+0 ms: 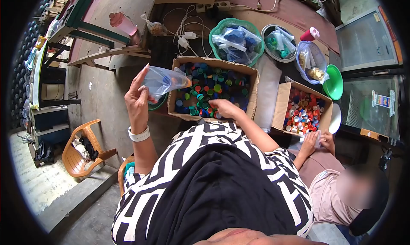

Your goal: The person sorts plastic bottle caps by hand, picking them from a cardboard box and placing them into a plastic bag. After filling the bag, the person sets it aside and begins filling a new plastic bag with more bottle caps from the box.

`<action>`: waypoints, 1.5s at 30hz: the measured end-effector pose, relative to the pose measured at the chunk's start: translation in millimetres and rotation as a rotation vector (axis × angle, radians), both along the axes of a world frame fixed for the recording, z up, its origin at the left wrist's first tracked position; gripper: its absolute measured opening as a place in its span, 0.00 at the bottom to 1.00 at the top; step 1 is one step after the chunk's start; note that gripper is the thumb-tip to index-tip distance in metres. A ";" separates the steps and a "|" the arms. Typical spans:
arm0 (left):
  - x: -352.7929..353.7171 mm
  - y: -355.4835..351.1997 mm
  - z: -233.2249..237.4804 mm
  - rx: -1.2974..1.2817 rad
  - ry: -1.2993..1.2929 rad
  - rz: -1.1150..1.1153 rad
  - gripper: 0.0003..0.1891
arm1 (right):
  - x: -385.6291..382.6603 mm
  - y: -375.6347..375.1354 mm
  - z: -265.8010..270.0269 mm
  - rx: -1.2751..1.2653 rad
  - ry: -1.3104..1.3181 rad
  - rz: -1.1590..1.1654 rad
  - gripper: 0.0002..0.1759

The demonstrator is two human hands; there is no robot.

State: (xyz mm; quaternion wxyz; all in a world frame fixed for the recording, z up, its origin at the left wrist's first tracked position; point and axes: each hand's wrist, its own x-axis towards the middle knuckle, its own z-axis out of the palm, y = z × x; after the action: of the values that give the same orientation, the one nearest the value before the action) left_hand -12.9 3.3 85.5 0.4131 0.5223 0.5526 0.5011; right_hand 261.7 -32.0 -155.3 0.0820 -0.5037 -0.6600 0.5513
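Note:
My left hand [139, 95] pinches the edge of a clear plastic bag [159, 80], held up at the left side of a cardboard box [171, 100]. A few coloured caps show inside the bag, toward its right end. The box holds many loose plastic bottle caps [197, 89], mostly blue and green. My right hand [225, 109] reaches into the box's front part, among the caps. Its fingers are bent down and partly hidden, and whatever they grip does not show.
At right, a co-worker's hands [314, 143] hold clear plastic by a smaller box [279, 112] of red, orange and white caps. Behind stand a green basket [213, 42], a metal bowl [265, 29] and a lilac basket [325, 69] with bagged caps. White cables [184, 20] lie at the back.

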 end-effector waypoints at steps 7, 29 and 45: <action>2.2 2.3 -2.5 -0.021 0.003 -0.005 0.24 | 56.3 28.9 36.1 0.291 -0.115 -0.226 0.18; 38.1 28.3 6.5 -0.020 0.043 -0.102 0.25 | 85.6 -6.0 49.1 0.307 -0.162 -0.354 0.16; 53.0 31.2 3.7 -0.023 0.029 -0.222 0.25 | 191.5 -21.0 73.5 0.513 -0.141 -1.015 0.10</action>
State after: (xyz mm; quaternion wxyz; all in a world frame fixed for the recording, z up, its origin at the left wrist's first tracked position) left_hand 40.1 34.6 89.2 0.4640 0.5828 0.5030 0.4381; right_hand 453.2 -52.9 -81.8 0.4119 -0.7570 -0.4520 0.2303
